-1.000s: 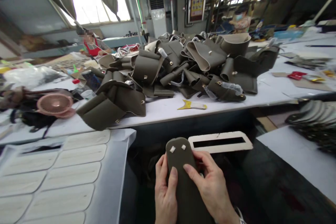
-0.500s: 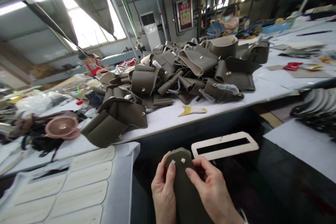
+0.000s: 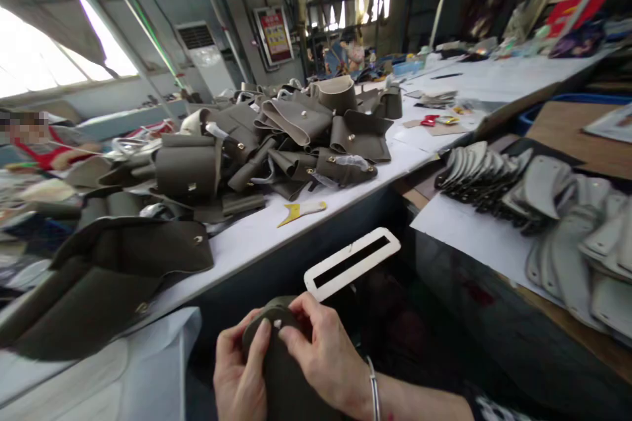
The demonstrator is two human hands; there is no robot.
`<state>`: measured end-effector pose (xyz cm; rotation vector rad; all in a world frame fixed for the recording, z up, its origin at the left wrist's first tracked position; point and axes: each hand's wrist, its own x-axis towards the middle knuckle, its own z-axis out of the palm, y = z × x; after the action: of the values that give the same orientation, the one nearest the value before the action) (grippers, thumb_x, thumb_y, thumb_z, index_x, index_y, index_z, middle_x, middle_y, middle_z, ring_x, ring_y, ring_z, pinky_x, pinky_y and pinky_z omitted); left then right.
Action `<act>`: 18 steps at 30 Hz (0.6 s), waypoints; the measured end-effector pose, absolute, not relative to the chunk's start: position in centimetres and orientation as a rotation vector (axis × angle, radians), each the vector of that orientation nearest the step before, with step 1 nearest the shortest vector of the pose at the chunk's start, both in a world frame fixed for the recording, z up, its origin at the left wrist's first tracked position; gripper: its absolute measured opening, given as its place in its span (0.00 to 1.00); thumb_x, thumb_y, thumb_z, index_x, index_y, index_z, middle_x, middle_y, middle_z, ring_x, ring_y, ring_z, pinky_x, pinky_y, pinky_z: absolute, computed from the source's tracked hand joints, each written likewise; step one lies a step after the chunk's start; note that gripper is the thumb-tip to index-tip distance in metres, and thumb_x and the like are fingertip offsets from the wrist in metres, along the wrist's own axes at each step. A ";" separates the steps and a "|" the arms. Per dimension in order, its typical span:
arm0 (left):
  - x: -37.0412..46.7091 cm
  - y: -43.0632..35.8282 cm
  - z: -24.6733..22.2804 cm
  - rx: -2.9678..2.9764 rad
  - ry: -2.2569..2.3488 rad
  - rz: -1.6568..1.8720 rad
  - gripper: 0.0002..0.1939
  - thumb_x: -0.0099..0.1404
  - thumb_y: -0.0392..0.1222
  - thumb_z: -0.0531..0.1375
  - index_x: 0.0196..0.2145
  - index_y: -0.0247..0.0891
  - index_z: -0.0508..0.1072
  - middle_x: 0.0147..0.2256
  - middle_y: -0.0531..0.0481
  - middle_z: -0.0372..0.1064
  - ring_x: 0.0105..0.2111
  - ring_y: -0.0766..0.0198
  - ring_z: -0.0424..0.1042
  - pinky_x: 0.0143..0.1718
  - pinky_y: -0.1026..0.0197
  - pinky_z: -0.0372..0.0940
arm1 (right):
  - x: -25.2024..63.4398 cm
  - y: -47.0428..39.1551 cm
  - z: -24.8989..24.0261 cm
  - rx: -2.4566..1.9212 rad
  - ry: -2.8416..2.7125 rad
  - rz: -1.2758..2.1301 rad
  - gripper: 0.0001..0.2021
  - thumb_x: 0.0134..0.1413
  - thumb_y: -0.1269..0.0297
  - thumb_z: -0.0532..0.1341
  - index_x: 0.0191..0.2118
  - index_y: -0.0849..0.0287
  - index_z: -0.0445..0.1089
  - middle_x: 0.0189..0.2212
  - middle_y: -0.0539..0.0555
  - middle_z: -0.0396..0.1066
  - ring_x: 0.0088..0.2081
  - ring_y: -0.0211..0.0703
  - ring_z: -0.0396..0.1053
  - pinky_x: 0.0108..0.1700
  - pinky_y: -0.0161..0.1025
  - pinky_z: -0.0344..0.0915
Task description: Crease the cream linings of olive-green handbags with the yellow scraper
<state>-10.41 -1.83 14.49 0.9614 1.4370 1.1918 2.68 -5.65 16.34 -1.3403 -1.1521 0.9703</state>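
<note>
Olive leather strip (image 3: 281, 375) sits low at centre, upright between both hands, its rounded top now lower and nearer the body than a second ago; left hand (image 3: 237, 375) grips its left edge, thumb on the face; right hand (image 3: 320, 355) has closed over the top, fingertips covering the two small metal prongs; white slotted template (image 3: 351, 263) lies just beyond, untouched; view has swung right, heap of olive bags (image 3: 276, 138) on the white table (image 3: 257, 230) behind

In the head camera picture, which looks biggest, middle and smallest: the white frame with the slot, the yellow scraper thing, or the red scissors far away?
1. White slotted frame
2. Yellow scraper
3. Red scissors

The frame sits nearest the camera and the scissors farthest, so true sizes may differ.
</note>
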 end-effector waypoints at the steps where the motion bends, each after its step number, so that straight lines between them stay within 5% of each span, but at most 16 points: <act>1: -10.7 -1.6 14.2 0.935 1.471 1.196 0.31 0.44 0.58 0.73 0.42 0.39 0.72 0.42 0.47 0.75 0.42 0.54 0.75 0.35 0.62 0.69 | 3.0 -6.4 16.0 -1.362 -1.191 0.986 0.13 0.53 0.71 0.62 0.46 0.57 0.72 0.40 0.51 0.73 0.41 0.42 0.71 0.46 0.35 0.66; 4: -12.0 -1.2 13.1 0.922 1.572 1.232 0.31 0.44 0.59 0.72 0.41 0.39 0.72 0.37 0.50 0.74 0.37 0.58 0.74 0.33 0.63 0.67 | 4.3 -10.2 14.4 -1.515 -1.336 1.142 0.36 0.42 0.67 0.70 0.61 0.54 0.66 0.62 0.57 0.61 0.62 0.52 0.59 0.64 0.43 0.55; 6: -13.1 -1.3 12.1 0.910 1.647 1.286 0.29 0.47 0.59 0.71 0.41 0.39 0.72 0.34 0.53 0.73 0.35 0.61 0.72 0.33 0.63 0.65 | 5.5 -13.1 13.1 -1.672 -1.372 1.351 0.44 0.40 0.58 0.72 0.66 0.55 0.60 0.68 0.59 0.50 0.67 0.58 0.49 0.67 0.48 0.48; 9: -14.6 -2.0 10.1 0.844 1.797 1.417 0.26 0.50 0.58 0.69 0.40 0.38 0.71 0.33 0.54 0.70 0.33 0.64 0.69 0.34 0.62 0.64 | 6.9 -15.8 11.0 -1.767 -1.354 1.539 0.41 0.49 0.52 0.66 0.68 0.55 0.55 0.63 0.62 0.61 0.62 0.58 0.60 0.64 0.49 0.54; 13: -15.9 -3.5 8.3 0.719 1.897 1.548 0.23 0.54 0.55 0.67 0.40 0.38 0.69 0.34 0.54 0.68 0.35 0.65 0.68 0.37 0.62 0.64 | 6.9 -15.5 8.7 -1.667 -1.134 1.503 0.34 0.48 0.59 0.65 0.63 0.59 0.62 0.52 0.60 0.73 0.53 0.54 0.70 0.54 0.44 0.65; 18: -20.1 -6.6 11.6 0.973 1.812 1.143 0.37 0.50 0.61 0.69 0.55 0.44 0.69 0.40 0.50 0.74 0.29 0.64 0.72 0.23 0.67 0.64 | 6.0 -13.9 8.2 -1.440 -0.719 1.526 0.30 0.48 0.58 0.64 0.58 0.60 0.63 0.43 0.58 0.77 0.44 0.52 0.75 0.45 0.44 0.71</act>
<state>-20.12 -6.61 11.64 0.9731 1.8122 1.1434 6.05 -13.91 8.24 -1.4400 -0.7192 1.5257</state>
